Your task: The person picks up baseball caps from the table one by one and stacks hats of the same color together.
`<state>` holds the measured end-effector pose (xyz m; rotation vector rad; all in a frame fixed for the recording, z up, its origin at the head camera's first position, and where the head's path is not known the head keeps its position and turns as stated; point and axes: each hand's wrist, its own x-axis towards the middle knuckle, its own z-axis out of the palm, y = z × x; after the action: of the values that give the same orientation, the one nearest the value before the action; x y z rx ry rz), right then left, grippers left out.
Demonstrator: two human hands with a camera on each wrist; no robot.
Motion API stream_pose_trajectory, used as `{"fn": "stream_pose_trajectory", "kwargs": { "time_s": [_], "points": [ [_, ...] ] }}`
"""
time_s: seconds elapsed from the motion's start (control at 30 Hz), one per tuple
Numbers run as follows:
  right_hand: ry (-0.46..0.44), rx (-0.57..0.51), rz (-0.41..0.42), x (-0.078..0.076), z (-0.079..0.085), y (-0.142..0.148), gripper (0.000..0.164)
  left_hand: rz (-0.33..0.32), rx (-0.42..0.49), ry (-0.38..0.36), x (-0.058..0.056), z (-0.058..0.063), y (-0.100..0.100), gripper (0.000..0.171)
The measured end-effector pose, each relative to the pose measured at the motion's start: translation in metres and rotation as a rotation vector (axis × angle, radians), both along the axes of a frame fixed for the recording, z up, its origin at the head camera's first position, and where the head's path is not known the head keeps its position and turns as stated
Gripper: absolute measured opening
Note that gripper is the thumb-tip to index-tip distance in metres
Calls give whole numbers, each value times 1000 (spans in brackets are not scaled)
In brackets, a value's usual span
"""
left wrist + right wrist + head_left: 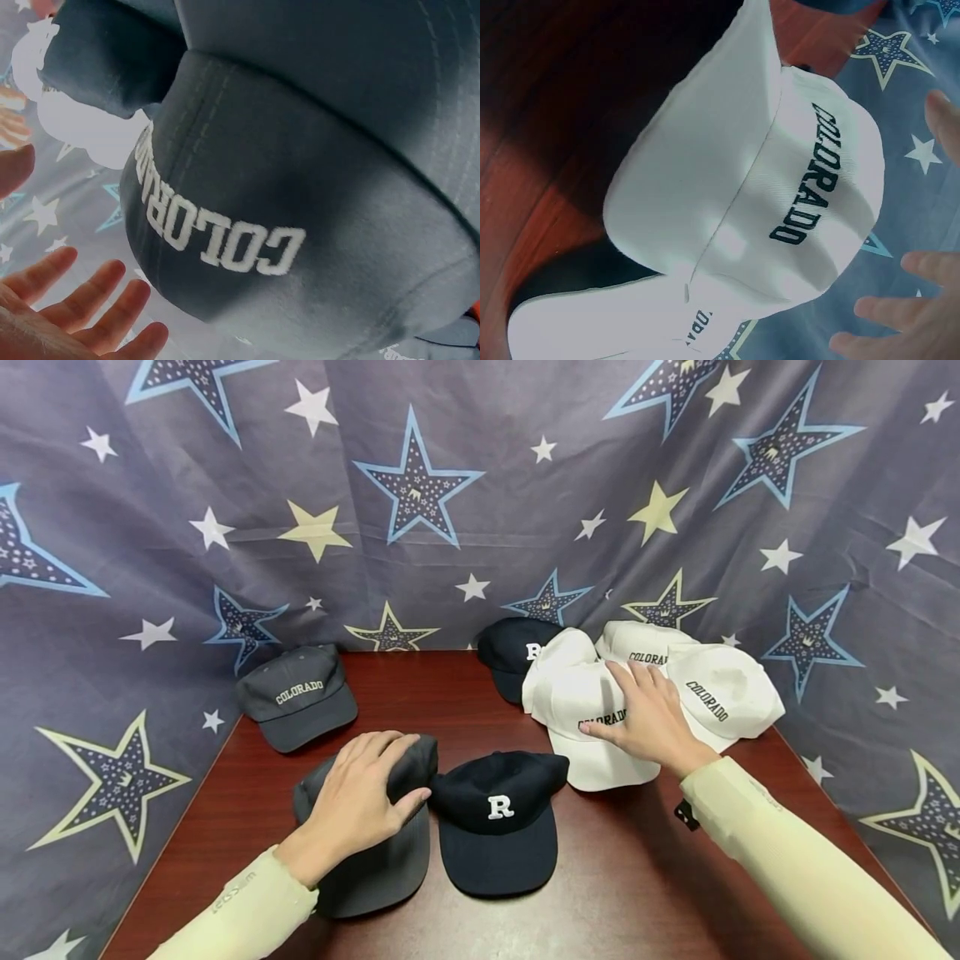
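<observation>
My left hand (358,800) hovers over a dark grey cap (384,870) at the near left, fingers extended. In the left wrist view that cap (292,157) shows pale COLORADO lettering, and the fingers stand apart from its crown. To its right, close beside it, lies a navy cap (498,856) with a white R. My right hand (652,714) is spread above a white COLORADO cap (600,762) on the right. The right wrist view shows this white cap (697,165) with the fingers off its crown. Neither hand grips anything.
Two more white caps, one at the back (637,635) and one at the right (738,693), crowd around the front one. Behind them sits another navy R cap (510,647). A second grey cap (296,693) rests at the table's back left. Star-patterned cloth (465,443) surrounds the reddish-brown table (600,877).
</observation>
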<state>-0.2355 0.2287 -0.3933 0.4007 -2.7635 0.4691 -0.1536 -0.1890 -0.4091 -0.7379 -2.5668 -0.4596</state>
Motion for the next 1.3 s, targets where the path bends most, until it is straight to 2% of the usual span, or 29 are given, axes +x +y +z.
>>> {"fn": "stream_pose_trajectory", "kwargs": {
  "time_s": [0.23,0.5,0.8,1.07,1.3],
  "points": [
    [-82,30,-36,-9,0,-1,110,7,-8,20,-1,0,-6,73],
    [-72,53,-42,-20,-9,-2,113,27,-29,32,-2,0,-8,77],
    [-91,56,-77,-25,-19,-6,112,34,-33,46,-4,-2,-7,78],
    [-64,51,-97,-26,-23,-6,97,32,-32,30,-4,-4,-6,80],
    [-35,-15,-86,-21,-23,-3,84,34,-37,25,-4,-3,-6,80]
  ]
}}
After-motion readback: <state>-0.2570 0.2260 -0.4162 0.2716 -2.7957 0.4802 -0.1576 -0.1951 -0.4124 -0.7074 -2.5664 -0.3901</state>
